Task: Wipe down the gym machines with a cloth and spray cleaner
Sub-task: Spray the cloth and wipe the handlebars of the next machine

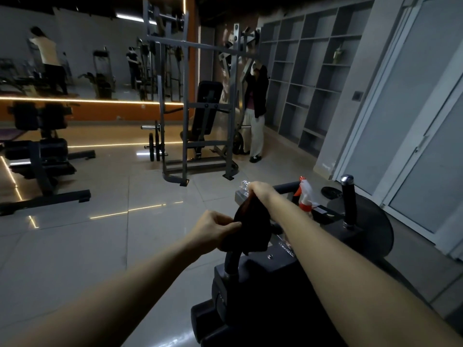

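Head view. Your left hand (216, 229) pinches the near left edge of the dark cloth (253, 221), thumb and fingers curled on it. Your right hand (260, 190) is clamped on the cloth's far top end. The cloth hangs stretched between both hands, over the curved handle of the dark machine (263, 284) at near right. The spray bottle (307, 197), with an orange-and-white head, stands on that machine just right of your right wrist. Far centre: a grey press rack (185, 108), with a person (255, 106) beside it. Grey shelving (300, 83) is at far right.
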`<state>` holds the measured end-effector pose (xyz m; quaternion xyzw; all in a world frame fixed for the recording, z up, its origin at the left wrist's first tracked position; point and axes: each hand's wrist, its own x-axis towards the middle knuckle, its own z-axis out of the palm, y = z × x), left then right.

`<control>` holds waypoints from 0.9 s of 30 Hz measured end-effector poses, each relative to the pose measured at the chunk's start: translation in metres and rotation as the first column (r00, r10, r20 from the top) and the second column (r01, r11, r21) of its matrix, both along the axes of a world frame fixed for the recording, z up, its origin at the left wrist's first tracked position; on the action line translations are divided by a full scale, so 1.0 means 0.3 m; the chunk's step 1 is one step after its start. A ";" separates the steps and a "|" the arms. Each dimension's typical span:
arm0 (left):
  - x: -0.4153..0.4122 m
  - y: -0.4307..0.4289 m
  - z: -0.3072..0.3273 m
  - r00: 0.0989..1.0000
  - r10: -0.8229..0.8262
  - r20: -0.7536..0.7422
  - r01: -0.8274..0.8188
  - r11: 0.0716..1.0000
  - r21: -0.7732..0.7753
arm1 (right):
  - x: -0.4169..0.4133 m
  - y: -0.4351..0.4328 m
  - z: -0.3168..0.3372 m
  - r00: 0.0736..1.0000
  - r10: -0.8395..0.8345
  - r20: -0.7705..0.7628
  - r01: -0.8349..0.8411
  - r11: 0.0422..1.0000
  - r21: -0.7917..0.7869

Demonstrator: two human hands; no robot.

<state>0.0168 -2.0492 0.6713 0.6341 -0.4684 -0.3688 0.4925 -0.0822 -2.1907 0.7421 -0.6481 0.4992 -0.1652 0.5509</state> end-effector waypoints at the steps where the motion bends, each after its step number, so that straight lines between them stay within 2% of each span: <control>1: -0.002 0.000 0.004 1.000 0.002 0.005 -0.002 1.000 0.007 | -0.008 0.017 -0.014 0.997 -0.052 0.064 0.056 0.997 -0.049; 3: -0.012 0.003 0.009 1.000 0.016 0.020 -0.017 1.000 0.019 | -0.030 0.079 -0.035 0.989 -0.095 0.116 0.117 0.973 -0.200; 4: -0.020 0.006 0.013 0.999 0.025 0.026 -0.026 0.999 0.023 | -0.039 0.108 -0.053 0.992 -0.088 0.090 0.113 0.937 -0.332; 5: -0.022 0.007 0.014 0.999 0.037 0.031 -0.037 0.999 0.026 | -0.048 0.131 -0.078 0.997 -0.072 0.027 0.076 0.866 -0.495; 7: -0.028 0.008 0.014 0.999 0.045 0.026 -0.046 0.998 0.031 | -0.074 0.165 -0.124 0.996 -0.029 -0.088 -0.049 0.640 -0.767; 8: -0.029 0.011 0.020 0.998 0.045 0.033 -0.046 0.998 0.034 | -0.091 0.176 -0.139 0.995 0.016 -0.101 -0.093 0.542 -0.835; 9: -0.028 0.013 0.027 0.998 0.041 0.052 -0.044 0.998 0.047 | -0.104 0.165 -0.154 0.992 0.076 -0.102 -0.126 0.504 -0.855; 11: -0.019 0.017 0.050 0.993 0.024 0.113 -0.034 0.995 0.090 | -0.139 0.127 -0.136 0.974 0.209 -0.083 -0.189 0.559 -0.807; 13: 0.006 0.022 0.087 0.982 0.051 0.180 -0.069 0.993 0.097 | -0.170 0.072 -0.074 0.932 0.343 -0.116 -0.328 0.664 -0.672; 15: 0.047 0.025 0.142 0.961 0.159 0.227 -0.170 0.985 0.026 | -0.197 0.024 -0.006 0.875 0.456 -0.160 -0.472 0.734 -0.488; 18: 0.104 0.020 0.248 0.943 0.312 0.114 -0.298 0.946 -0.128 | -0.228 -0.015 0.080 0.824 0.523 -0.218 -0.565 0.784 -0.257; 21: 0.127 -0.047 0.324 0.918 0.392 0.052 -0.375 0.905 -0.202 | -0.237 -0.067 0.119 0.806 0.525 -0.273 -0.585 0.778 -0.231; 23: 0.119 -0.112 0.353 0.909 0.418 0.005 -0.407 0.887 -0.217 | -0.226 -0.080 0.127 0.854 0.477 -0.209 -0.519 0.813 -0.264; 24: 0.113 -0.143 0.370 0.901 0.433 -0.007 -0.422 0.875 -0.237 | -0.215 -0.081 0.125 0.901 0.412 -0.139 -0.434 0.851 -0.295; 26: 0.103 -0.190 0.399 0.890 0.455 -0.032 -0.447 0.855 -0.262 | -0.197 -0.078 0.118 0.973 0.216 0.077 -0.184 0.936 -0.301; 27: 0.100 -0.200 0.411 0.893 0.448 -0.043 -0.443 0.859 -0.257 | -0.187 -0.081 0.112 0.978 0.100 0.182 -0.046 0.960 -0.277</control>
